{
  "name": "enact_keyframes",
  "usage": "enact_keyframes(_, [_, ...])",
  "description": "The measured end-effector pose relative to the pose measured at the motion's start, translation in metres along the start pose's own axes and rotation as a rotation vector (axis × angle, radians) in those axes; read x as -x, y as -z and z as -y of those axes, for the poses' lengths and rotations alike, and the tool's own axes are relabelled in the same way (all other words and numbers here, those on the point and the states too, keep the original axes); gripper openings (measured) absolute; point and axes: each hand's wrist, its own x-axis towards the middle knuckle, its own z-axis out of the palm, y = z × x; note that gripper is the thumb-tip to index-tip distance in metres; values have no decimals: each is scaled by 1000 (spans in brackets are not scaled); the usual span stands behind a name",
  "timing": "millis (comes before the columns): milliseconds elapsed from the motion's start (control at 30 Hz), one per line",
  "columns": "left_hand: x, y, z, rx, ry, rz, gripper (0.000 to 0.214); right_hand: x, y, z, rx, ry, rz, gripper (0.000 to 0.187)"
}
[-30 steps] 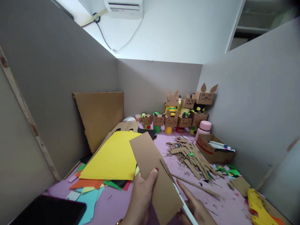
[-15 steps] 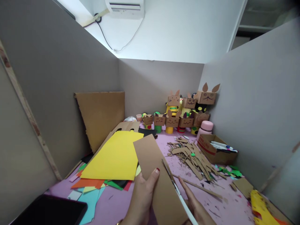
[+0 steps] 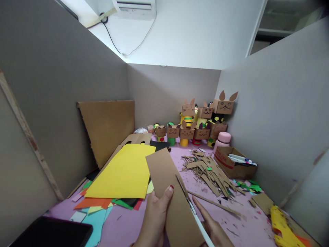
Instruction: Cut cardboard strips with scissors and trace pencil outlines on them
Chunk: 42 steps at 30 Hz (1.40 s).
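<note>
My left hand (image 3: 156,215) grips a long rectangular piece of cardboard (image 3: 164,171), its thumb lying flat on the face. Along the right edge of that piece run the blades of a pair of scissors (image 3: 194,214) with a white handle. My right hand (image 3: 212,224) holds the scissors from the right, its index finger stretched along them; the other fingers are mostly hidden. A narrow strip at the cardboard's edge lies on the far side of the blade. To the left is a large yellow sheet (image 3: 123,171) on top of coloured paper.
Cardboard scraps (image 3: 209,171) lie in a heap at right, beside a small box (image 3: 235,163) of pens and a pink bottle (image 3: 222,140). Cardboard animal figures (image 3: 187,132) stand at the back. A black tablet-like device (image 3: 64,233) sits front left; a yellow glue gun-like object (image 3: 281,226) is front right.
The whole view has shifted slightly, so the scene sits a little further left. The scissors blades look nearer together on the cardboard edge; both hands keep their hold.
</note>
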Motion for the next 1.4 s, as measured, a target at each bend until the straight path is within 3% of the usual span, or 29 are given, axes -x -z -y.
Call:
enact_keyframes(233, [-1, -3, -2, 35, 21, -49, 47, 0, 3, -4, 89, 62, -24, 119])
enact_keyframes(333, [-4, 0, -5, 48, 10, -54, 43, 1, 1, 1, 113, 19, 30, 123])
enact_keyframes(533, [-6, 1, -15, 18, 7, -88, 42, 11, -13, 20, -16, 10, 27, 111])
enact_keyframes(700, [-1, -2, -12, -10, -13, -39, 50, 19, -14, 28, 84, 155, 83, 121])
enact_keyframes(800, [2, -5, -7, -17, 2, -4, 54, 27, -9, 29, 84, 224, 67, 114])
enact_keyframes(933, [7, -9, -4, 16, 8, -36, 56, 32, -11, 35, 95, 309, 143, 121])
enact_keyframes(1167, [14, -18, -7, 55, 23, -106, 45, 23, -34, 51, -26, 28, 153, 104])
enact_keyframes(1400, [14, -18, -6, 61, 7, -113, 45, 28, -23, 42, -57, 12, 74, 87])
